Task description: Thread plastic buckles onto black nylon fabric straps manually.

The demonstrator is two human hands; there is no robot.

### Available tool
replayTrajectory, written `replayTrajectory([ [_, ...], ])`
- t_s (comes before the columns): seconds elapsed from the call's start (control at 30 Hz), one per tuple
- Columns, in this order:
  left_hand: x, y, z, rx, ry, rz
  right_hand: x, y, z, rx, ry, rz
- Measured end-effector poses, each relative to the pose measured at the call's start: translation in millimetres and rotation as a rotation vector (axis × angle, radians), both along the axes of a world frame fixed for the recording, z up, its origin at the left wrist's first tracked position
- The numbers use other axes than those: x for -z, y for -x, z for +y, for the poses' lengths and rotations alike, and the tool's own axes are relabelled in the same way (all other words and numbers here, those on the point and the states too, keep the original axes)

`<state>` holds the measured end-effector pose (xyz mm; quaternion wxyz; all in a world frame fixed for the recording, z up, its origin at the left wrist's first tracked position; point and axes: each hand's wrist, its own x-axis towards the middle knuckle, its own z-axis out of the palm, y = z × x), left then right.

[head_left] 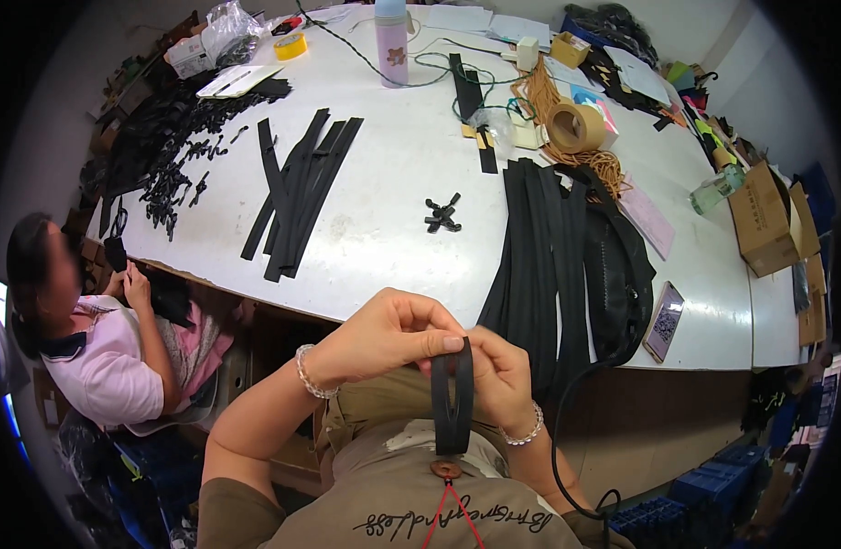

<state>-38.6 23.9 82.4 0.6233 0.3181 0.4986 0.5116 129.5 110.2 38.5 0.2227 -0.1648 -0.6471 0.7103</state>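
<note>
My left hand [398, 334] and my right hand [501, 366] meet in front of my chest, just off the table's near edge. Thumb and fingers of both are pinched at the upper end of a black zipper strip [452, 416]. The strip hangs down toward my lap, with a long gap between its two halves. Whether a slider sits between my fingertips is hidden. Ahead on the white table [384, 183] lies a small cluster of black zipper sliders [442, 213]. A thick bundle of long black strips [530, 265] drapes over the edge beside my right hand.
More black strips [301, 197] lie crossed at left, near a heap of small black sliders [169, 188]. A bottle [392, 46], tape roll [576, 126], black bag [613, 274] and phone [663, 320] stand or lie around. Another person [109, 339] sits at left, holding something black.
</note>
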Motion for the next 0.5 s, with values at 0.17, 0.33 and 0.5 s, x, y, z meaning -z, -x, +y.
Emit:
replayTrajectory([
  [0.17, 19.2, -11.5, -16.1, -0.097, 0.005, 0.210, 19.7, -6.9, -2.4, 0.123, -0.048, 0.091],
  [0.33, 27.3, -27.2, -26.3, -0.260, -0.091, 0.207, 17.9, -13.6, -5.2, 0.088, 0.209, -0.018],
  [0.5, 28.1, -31.3, -31.0, -0.276, -0.128, 0.354, 9.7, -15.2, -6.0, 0.045, 0.290, 0.026],
])
